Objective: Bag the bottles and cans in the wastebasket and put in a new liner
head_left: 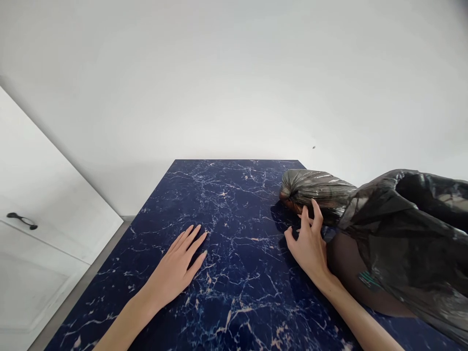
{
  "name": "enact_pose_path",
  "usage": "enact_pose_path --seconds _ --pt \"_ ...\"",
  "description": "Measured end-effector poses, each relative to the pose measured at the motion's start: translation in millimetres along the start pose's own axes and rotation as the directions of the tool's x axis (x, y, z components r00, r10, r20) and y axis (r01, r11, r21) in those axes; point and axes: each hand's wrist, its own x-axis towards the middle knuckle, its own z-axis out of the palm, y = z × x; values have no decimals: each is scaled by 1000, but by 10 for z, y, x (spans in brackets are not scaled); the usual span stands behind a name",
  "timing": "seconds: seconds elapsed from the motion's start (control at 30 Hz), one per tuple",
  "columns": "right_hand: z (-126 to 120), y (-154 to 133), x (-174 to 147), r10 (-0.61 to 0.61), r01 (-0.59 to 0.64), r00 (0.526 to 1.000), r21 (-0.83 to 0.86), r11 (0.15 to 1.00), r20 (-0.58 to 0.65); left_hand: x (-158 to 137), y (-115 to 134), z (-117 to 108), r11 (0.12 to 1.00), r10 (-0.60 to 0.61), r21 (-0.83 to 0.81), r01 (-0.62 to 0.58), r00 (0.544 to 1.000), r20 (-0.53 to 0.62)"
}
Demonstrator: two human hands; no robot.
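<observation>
My left hand (182, 262) lies flat on the blue marble-patterned table (219, 195), palm down with its fingers stretched out, holding nothing. On the right, my right hand (309, 239) has its fingers bent and spread beside a dark, see-through plastic bag (318, 185). Its fingertips are at the lower side of the bag's gathered end; whether they press on it I cannot tell. The rest of the bag runs off to the right, loose and crumpled. Under it shows a brown rounded object (353, 268) with a teal mark, partly covered by the plastic.
Behind the table rises a plain white wall (219, 87) with a small dark spot. At the left stands a white cabinet (44, 185) with a black handle (22, 221). A strip of grey floor (78, 287) runs between the cabinet and the table's left edge.
</observation>
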Motion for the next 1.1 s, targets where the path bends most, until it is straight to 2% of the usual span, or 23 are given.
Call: enact_pose_path --seconds 0.33,0.6,0.73,0.87,0.93,0.97,1.03,1.1 --pt "-29 -37 -3 28 -30 999 68 997 32 -7 34 -45 1000 -6 3 6 1000 26" --pt "-13 -247 -95 -130 95 987 326 941 90 2 29 -33 1000 4 16 -4 1000 8" --pt "-55 -412 -174 -288 197 945 430 881 156 2 23 -23 999 9 31 -9 1000 9" --pt "-155 -551 -245 -496 364 840 449 816 221 -4 0 0 998 35 45 -33 999 -29" --pt "-206 -582 -261 -579 451 800 475 755 161 -7 -13 11 997 52 53 -50 998 -41" --pt "-229 -585 -261 -591 483 801 484 730 92 -7 -18 16 997 59 57 -56 997 -45" --pt "-272 -565 -236 -548 523 832 456 720 -89 -7 -26 21 996 70 63 -67 996 -50" --pt "-303 -509 -178 -451 515 857 366 775 -250 -5 -30 21 995 80 63 -76 995 -58"
